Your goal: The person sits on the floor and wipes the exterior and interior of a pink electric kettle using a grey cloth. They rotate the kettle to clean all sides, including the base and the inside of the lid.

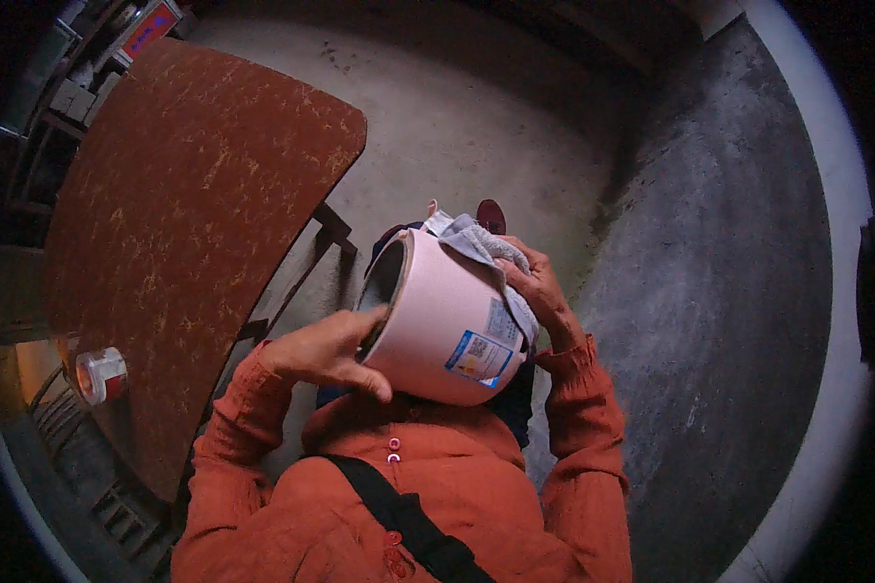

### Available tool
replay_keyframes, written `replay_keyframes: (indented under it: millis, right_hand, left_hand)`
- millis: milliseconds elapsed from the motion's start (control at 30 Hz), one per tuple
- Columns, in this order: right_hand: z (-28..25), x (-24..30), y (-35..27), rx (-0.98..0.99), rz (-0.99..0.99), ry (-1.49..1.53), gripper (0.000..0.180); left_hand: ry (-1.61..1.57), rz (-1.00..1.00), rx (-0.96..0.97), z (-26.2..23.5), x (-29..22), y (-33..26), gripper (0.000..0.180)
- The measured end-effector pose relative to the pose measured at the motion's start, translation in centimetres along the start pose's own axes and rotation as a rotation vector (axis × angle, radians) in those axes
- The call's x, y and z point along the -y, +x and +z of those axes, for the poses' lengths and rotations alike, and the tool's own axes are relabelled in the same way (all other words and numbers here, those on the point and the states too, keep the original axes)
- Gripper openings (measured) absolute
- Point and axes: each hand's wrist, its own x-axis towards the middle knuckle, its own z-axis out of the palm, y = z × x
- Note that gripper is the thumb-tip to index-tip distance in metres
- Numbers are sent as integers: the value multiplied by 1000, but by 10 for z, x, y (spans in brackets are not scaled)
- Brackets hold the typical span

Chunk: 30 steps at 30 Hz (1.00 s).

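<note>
Head view
Pot: one pink cylindrical pot (447,325) held on its side at chest height, between both hands.
Label: blue-and-white rectangular sticker (480,358) low on its wall.
Left hand (335,348): fingers grasping the rim.
Right hand (540,287): fingers pressing a grey cloth (491,248) against the pot.
Counter: one rust-brown counter (185,223), left; one small red-and-white jar (100,374) beside it.
Floor: grey concrete floor (710,291).

Person wears a rust-orange long-sleeved shirt (476,486), loose woven fabric, creased all over. Sleeves run full length and bunch into gathered cuffs at both wrists. Front placket has small round buttons: two pale pinkish ones near the collar, darker red ones lower down. A wide black strap (408,520) crosses the chest diagonally. Left hand (326,352) and right hand (540,287) are bare, no gloves, rings or watch visible.
</note>
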Motion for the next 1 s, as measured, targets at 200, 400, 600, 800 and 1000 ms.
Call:
replay_keyframes:
  millis: [200,400,600,800,1000]
  right_hand:
    - [30,36,-18,-117,-264,-379,36]
    - [28,31,-8,-209,-417,-479,33]
    - [0,-12,29,-70,255,-37,32]
    - [65,45,0,-312,-413,-771,39]
    - [88,67,-2,-185,-637,-847,40]
  left_hand:
    - [-618,-189,-322,14,-26,22,66]
    - [-435,-36,-271,31,0,11,66]
    - [-285,-17,-102,28,18,7,68]
    - [-374,-104,-268,18,2,9,70]
    - [-400,-47,-455,36,-6,25,66]
